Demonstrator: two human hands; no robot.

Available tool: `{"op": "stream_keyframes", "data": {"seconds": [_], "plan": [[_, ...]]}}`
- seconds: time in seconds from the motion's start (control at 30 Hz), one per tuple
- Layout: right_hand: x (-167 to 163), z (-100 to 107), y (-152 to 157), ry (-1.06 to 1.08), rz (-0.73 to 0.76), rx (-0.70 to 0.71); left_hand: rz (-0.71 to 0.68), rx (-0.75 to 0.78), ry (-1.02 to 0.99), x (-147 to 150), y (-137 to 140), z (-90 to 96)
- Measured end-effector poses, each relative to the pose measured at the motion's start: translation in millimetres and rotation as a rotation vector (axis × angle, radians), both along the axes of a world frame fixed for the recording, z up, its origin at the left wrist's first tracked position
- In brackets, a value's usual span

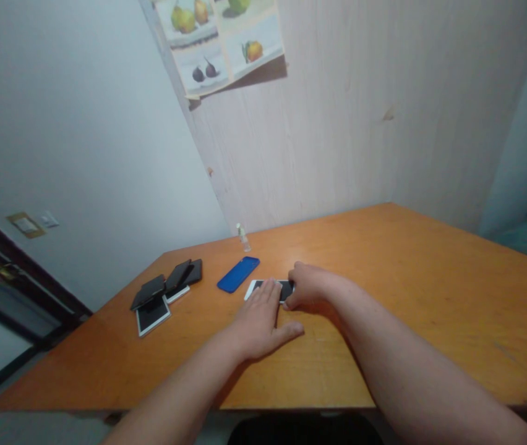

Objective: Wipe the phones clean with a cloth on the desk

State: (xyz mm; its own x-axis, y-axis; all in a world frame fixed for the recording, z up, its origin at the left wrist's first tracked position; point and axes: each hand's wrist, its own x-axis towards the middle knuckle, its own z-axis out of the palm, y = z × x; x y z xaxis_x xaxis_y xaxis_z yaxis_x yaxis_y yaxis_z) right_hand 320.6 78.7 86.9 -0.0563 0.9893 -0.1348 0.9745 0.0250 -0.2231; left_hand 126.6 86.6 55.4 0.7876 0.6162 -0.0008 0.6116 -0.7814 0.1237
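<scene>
A white-framed smartphone (286,290) with a dark screen lies face up on the wooden table in front of me. My left hand (261,324) rests across it, fingers stretched out and together on the screen, thumb spread away over the tabletop. At the phone's right end, my right hand (307,285) grips the edge between thumb and fingers. Part of the screen is hidden under both hands. Just beyond and to the left lies a blue phone case (238,274), apart from the hands.
A small clear spray bottle (244,238) stands near the wall. Farther left lie several dark flat cases or devices (149,292), with a white-framed tablet-like device (153,315) partly beneath them. The table (430,296) meets the wall at the back; its front edge is close to me.
</scene>
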Motion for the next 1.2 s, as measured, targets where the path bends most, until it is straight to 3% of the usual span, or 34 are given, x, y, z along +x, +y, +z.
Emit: {"op": "stream_keyframes", "data": {"seconds": [0.17, 0.43, 0.7, 0.97, 1.07, 1.2], "plan": [[0, 1, 0, 0.027, -0.024, -0.012, -0.02, -0.034, 0.035, -9, -11, 3.9], [0, 2, -1, 0.005, -0.007, -0.02, 0.036, 0.007, -0.022, 23, 26, -4.3], [0, 3, 1, 0.025, -0.017, -0.043, 0.01, -0.01, 0.015, -14, -4, -2.1], [0, 4, -1, 0.024, -0.021, -0.033, 0.095, -0.004, -0.024, 7, 33, -4.6], [1, 4, -1, 0.037, -0.016, -0.032, 0.095, -0.001, -0.011, 6, 25, -2.6], [2, 2, 1, 0.033, -0.019, -0.029, 0.023, -0.017, 0.015, -15, 0, -1.1]]}}
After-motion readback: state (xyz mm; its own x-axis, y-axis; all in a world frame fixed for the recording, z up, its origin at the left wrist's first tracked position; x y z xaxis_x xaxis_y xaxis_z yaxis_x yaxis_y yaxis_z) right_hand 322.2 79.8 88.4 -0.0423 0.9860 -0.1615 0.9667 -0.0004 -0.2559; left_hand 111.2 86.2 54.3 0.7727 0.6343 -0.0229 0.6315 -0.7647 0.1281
